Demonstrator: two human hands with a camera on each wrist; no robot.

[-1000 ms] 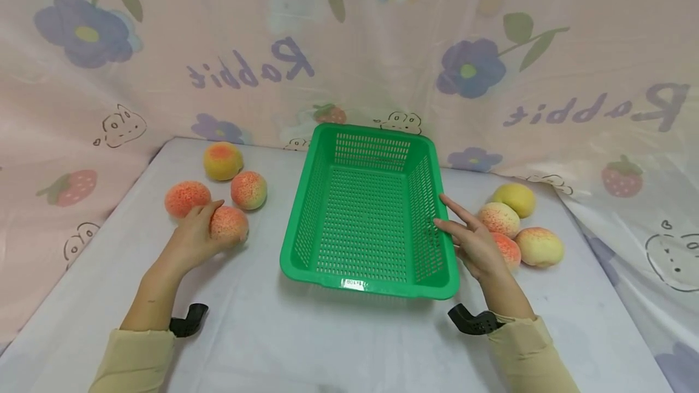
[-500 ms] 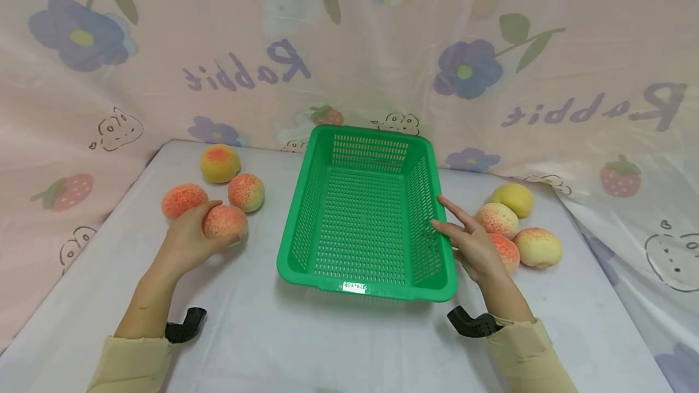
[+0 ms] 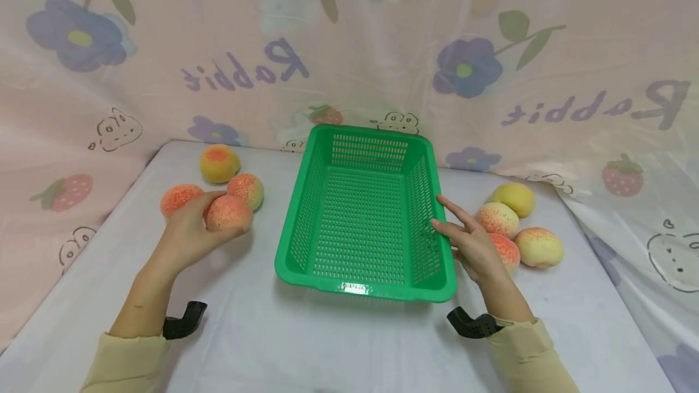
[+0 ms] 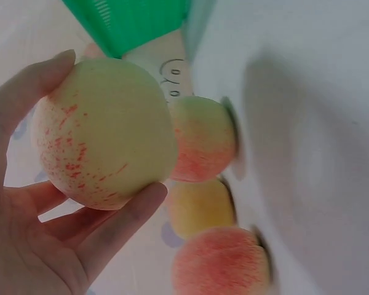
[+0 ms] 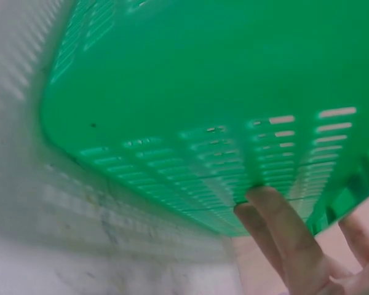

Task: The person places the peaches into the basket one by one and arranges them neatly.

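Though pink in head cam, held peach (image 4: 114, 132) pale in L-wrist.

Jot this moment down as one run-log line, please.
left hand: holds one fruit off the table | right hand: touches green basket at rim | left: three more fruits | right: four fruits

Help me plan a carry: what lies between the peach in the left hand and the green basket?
The head view shows only bare tabletop between the held peach and green basket; another peach lies just beyond the first.
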